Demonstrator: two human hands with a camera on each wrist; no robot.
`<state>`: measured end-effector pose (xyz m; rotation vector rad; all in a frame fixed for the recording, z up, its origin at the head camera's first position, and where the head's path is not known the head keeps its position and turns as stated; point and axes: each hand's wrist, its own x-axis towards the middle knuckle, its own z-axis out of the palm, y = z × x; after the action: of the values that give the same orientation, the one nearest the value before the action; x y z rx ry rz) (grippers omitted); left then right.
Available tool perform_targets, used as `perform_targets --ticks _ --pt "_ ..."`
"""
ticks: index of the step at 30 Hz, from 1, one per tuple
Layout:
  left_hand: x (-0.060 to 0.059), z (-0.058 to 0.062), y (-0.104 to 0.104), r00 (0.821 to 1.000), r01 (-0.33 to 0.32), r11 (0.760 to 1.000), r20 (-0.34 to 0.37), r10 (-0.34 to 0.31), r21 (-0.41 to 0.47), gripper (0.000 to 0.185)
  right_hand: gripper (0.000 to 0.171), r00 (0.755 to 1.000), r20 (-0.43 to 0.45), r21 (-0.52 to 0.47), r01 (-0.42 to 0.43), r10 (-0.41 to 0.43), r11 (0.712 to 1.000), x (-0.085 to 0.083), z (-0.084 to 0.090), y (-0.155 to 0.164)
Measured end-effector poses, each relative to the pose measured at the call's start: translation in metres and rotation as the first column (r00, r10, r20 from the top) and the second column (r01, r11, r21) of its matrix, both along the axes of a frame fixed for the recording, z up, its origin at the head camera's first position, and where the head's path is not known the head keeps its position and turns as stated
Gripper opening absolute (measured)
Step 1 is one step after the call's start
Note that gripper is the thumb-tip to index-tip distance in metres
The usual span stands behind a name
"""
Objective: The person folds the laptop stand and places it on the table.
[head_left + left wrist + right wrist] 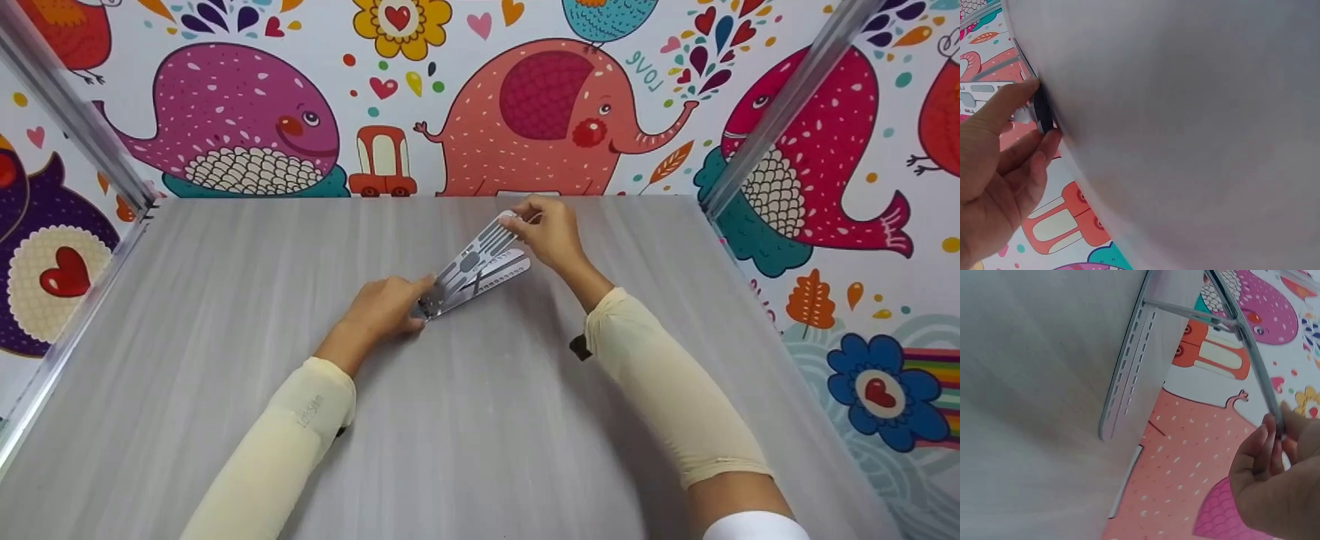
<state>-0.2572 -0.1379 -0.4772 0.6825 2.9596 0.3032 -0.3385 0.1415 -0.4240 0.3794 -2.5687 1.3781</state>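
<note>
A fan of flat metal gauge blades (pixel 477 264) joined at one pivot end lies on the grey table (pixel 300 420) near its middle. My left hand (pixel 390 306) pinches the pivot end, where a dark knob (pixel 1042 109) shows between thumb and fingers. My right hand (pixel 546 229) pinches the far tip of the top blade (pixel 1252 354) and holds it raised off the table. A slotted blade (pixel 1126 377) lies flat below it.
Metal frame posts (pixel 787 97) stand at the back corners of the table. Cartoon-animal wallpaper (pixel 540 112) closes the back and both sides. Bare tabletop stretches in front of my forearms.
</note>
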Motion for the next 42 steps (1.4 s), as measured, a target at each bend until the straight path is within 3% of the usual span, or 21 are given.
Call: perform_targets --ticks 4,6,8,12,15,19,25,29,36,42 --pt "0.001 0.002 0.001 0.999 0.014 1.000 -0.030 -0.014 -0.023 0.076 0.031 0.995 0.053 -0.110 -0.075 0.081 0.991 -0.010 -0.011 0.012" --pt "0.002 0.002 0.001 0.999 0.016 0.999 -0.043 -0.017 -0.028 0.075 0.035 0.994 0.062 -0.117 -0.082 0.090 0.990 -0.014 -0.018 0.017" --pt "0.002 0.002 0.002 0.998 0.019 0.999 -0.065 -0.022 -0.038 0.075 0.037 0.994 0.069 -0.080 -0.078 0.084 0.994 -0.018 -0.025 0.022" --pt "0.003 0.002 0.003 0.995 0.013 0.998 -0.095 -0.018 -0.054 0.074 0.042 0.990 0.112 0.115 -0.094 0.081 0.989 -0.025 -0.041 0.028" --pt "0.004 0.001 0.004 0.995 0.009 0.999 -0.100 -0.014 -0.050 0.073 0.054 0.981 0.165 0.278 -0.143 0.099 0.950 -0.028 -0.051 0.032" --pt "0.004 -0.001 0.006 0.997 -0.006 1.000 -0.072 0.005 -0.012 0.073 0.066 0.963 0.222 0.412 -0.236 0.154 0.880 -0.031 -0.062 0.034" --pt "0.006 -0.003 0.004 0.999 -0.019 0.998 -0.030 0.020 0.057 0.074 0.056 0.949 0.194 0.531 -0.314 0.248 0.787 -0.035 -0.070 0.028" --pt "0.007 -0.005 0.001 0.999 -0.032 0.997 0.010 0.032 0.073 0.077 0.057 0.951 0.211 0.587 -0.307 0.224 0.749 -0.036 -0.073 0.026" --pt "0.008 -0.003 0.003 0.996 -0.064 0.997 0.063 0.061 0.047 0.076 0.059 0.956 0.246 0.583 -0.280 0.163 0.763 -0.033 -0.072 0.025" --pt "0.007 -0.001 0.007 0.997 -0.059 0.998 0.049 0.058 0.009 0.079 0.058 0.959 0.238 0.568 -0.265 0.152 0.779 -0.034 -0.073 0.024"
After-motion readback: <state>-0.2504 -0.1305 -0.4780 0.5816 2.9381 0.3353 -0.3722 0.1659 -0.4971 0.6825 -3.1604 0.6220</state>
